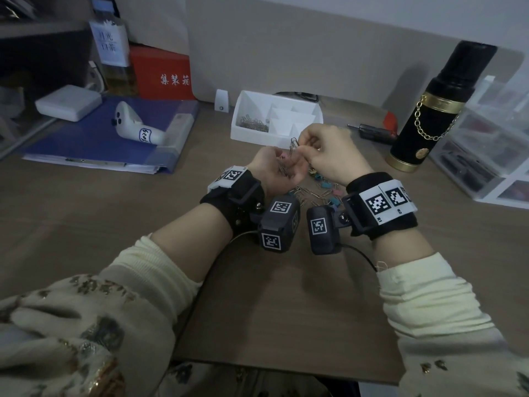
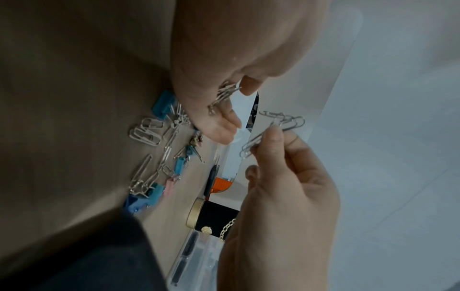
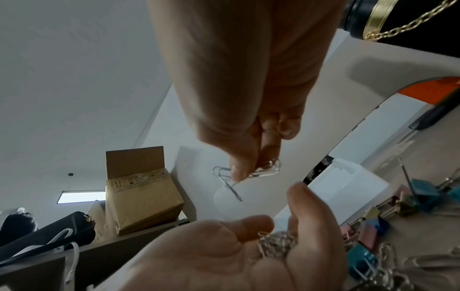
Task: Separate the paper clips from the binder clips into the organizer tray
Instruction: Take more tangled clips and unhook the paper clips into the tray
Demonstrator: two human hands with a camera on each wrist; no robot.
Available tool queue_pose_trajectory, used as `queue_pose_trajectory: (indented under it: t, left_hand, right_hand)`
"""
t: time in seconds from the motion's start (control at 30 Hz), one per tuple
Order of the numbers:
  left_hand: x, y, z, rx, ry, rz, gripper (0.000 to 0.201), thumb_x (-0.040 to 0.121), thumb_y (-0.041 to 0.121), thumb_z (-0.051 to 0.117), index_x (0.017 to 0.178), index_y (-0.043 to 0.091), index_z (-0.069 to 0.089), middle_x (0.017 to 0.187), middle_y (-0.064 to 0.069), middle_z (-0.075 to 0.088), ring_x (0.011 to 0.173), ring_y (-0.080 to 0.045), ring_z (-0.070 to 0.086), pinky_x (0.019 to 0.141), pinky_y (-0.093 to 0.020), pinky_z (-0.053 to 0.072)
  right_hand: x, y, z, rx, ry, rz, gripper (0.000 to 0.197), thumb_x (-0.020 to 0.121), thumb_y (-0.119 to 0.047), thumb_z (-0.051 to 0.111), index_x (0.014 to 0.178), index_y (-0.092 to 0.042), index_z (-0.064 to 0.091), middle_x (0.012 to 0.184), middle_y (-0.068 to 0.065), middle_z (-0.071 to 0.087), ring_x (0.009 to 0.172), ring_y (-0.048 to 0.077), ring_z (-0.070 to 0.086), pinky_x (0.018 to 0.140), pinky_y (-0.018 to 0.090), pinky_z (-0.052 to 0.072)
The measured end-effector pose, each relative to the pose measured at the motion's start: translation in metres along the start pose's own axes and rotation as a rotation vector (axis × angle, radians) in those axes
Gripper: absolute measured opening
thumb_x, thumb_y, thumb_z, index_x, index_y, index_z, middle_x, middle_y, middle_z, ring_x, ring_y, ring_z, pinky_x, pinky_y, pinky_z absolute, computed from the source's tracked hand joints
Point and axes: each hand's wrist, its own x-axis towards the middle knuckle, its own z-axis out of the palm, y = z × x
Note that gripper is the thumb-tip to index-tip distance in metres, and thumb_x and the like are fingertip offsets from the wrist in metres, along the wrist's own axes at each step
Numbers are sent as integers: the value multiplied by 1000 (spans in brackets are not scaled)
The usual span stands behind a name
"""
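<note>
My left hand (image 1: pixel 282 167) is palm up above the desk, fingers curled round a small bunch of silver paper clips (image 3: pixel 278 244). Just above it my right hand (image 1: pixel 303 150) pinches a few linked paper clips (image 2: pixel 273 130) between thumb and fingers, and they hang over the left palm. A mixed pile of paper clips and coloured binder clips (image 1: pixel 317 193) lies on the desk under both hands. The white organizer tray (image 1: pixel 249 136) stands behind the hands, with paper clips (image 1: pixel 254 124) in its left compartment. Its other compartments look bare; the right hand hides part of them.
A black and gold flask (image 1: pixel 429 110) stands to the right, with clear plastic drawers (image 1: pixel 486 156) beyond it. A dark pen-like tool (image 1: pixel 375 133) lies right of the tray. A blue folder (image 1: pixel 100 138) with a white controller on it lies at the left.
</note>
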Motion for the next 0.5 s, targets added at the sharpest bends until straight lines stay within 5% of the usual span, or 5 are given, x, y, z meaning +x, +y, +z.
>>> queue_pose_trajectory:
  t: [0.13,0.3,0.37,0.5]
  left_hand:
    - [-6,-1,6,-14,-75,-20,32,102,31,31,108,7,51,79,-9,58,72,-20,58,61,-37,58]
    - [-8,-1,10,-33,-78,-10,32,101,25,37,127,7,47,90,-9,58,66,-19,60,59,-33,57]
    - [-10,0,10,-39,-68,-15,22,101,22,38,111,6,50,74,-8,59,46,-17,57,45,-22,54]
    - [-10,3,3,45,-56,-30,34,98,19,35,66,13,42,39,4,35,25,-8,26,27,-13,18]
  right_hand:
    - [-3,-4,-1,67,26,0,12,82,-11,68,74,-21,64,68,-8,63,60,-4,57,55,1,41]
    - [-3,-7,-1,109,79,-15,12,85,-14,63,82,-20,72,82,-1,72,80,10,65,70,15,50]
    - [-3,-6,-3,122,145,-22,13,87,-15,60,87,-16,73,88,-4,71,83,6,63,75,14,46]
    - [-4,3,-10,12,42,69,15,88,-22,63,101,-16,68,92,-6,64,84,7,56,77,19,42]
